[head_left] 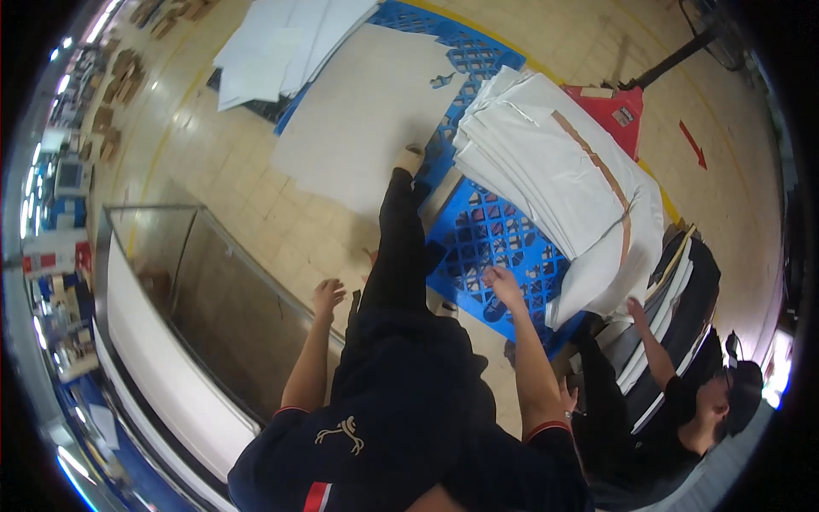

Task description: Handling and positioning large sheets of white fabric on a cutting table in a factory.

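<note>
- The blue plastic lattice pallet [486, 239] was taken as the landmark; a tall stack of white flat sheets bound with a brown strap [554, 162] was seen piled on its right part, its long axis running from upper left to lower right, the strap pointing the same way.
- A single large white sheet [358, 119] was laid over the pallet's left edge and the tiled floor [247, 162], so the unstacking was judged barely begun, most sheets remaining.
- The left hand [327, 297] was held empty, fingers loosely spread, left of the pallet.
- The right hand [503, 286] was rested open on the pallet's near edge, nothing gripped.
</note>
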A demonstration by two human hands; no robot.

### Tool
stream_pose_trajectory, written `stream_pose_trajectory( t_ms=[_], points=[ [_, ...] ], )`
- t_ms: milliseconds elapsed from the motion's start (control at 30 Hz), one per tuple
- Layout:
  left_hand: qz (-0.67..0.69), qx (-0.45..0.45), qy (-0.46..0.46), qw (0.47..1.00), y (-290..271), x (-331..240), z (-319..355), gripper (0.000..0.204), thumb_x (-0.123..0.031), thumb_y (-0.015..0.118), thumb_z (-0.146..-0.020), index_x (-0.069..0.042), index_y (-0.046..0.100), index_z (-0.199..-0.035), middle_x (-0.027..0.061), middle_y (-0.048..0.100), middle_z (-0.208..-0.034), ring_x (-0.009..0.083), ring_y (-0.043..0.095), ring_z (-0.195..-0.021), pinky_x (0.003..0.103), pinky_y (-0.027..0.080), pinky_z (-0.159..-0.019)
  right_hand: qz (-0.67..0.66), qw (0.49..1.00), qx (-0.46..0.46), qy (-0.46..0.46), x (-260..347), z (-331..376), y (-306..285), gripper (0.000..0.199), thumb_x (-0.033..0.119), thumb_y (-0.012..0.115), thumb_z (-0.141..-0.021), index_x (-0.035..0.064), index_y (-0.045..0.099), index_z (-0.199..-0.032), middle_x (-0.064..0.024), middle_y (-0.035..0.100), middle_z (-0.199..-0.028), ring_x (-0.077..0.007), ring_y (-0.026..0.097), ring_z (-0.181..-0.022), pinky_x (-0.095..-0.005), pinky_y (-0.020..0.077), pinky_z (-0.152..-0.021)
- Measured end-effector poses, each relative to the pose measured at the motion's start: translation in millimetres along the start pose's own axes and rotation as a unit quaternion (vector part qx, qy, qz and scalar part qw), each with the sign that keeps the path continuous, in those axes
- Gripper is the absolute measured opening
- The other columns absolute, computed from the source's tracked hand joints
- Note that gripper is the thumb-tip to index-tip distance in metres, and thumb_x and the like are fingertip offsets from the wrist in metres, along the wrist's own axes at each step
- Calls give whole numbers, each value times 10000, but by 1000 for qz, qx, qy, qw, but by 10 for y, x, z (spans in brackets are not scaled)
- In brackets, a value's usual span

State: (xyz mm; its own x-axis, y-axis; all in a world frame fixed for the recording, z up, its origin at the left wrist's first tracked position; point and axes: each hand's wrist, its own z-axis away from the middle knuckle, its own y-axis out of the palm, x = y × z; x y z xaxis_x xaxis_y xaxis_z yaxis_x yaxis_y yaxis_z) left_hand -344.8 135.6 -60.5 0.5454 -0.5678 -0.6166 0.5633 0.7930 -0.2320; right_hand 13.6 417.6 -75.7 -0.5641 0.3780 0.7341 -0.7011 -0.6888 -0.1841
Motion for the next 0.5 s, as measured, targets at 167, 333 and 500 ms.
stream_pose_trajectory(
  t_ms=[167,333,500],
  points=[
    [-100,148,93,980,1717,-1806,-1548,209,-227,519,-878,-31,584,-908,61,635,-812,125,605,-693,237,472,-566,-32,996,-39,68,512,-1362,106,302,258,513,-873,-8,606,-983,-99,640,-859,-179,617,-764,-299,478,-676],
    [-64,321,81,941,3860,-2508,-2173,196,-224,503,-904,-44,577,-931,42,620,-838,111,587,-716,231,453,-661,473,876,-30,-84,357,-2896,-220,223,176,486,-839,-14,596,-802,-179,631,-813,-268,626,-712,-374,492,-639],
    [-41,339,-54,938,4133,-2037,-2788,209,-233,527,-888,-42,593,-937,61,636,-818,133,597,-684,245,455,-606,253,914,-310,59,1261,-4954,-465,449,256,551,-790,86,472,-1198,-220,507,-1112,-396,480,-1046,-471,412,-876]
  ],
)
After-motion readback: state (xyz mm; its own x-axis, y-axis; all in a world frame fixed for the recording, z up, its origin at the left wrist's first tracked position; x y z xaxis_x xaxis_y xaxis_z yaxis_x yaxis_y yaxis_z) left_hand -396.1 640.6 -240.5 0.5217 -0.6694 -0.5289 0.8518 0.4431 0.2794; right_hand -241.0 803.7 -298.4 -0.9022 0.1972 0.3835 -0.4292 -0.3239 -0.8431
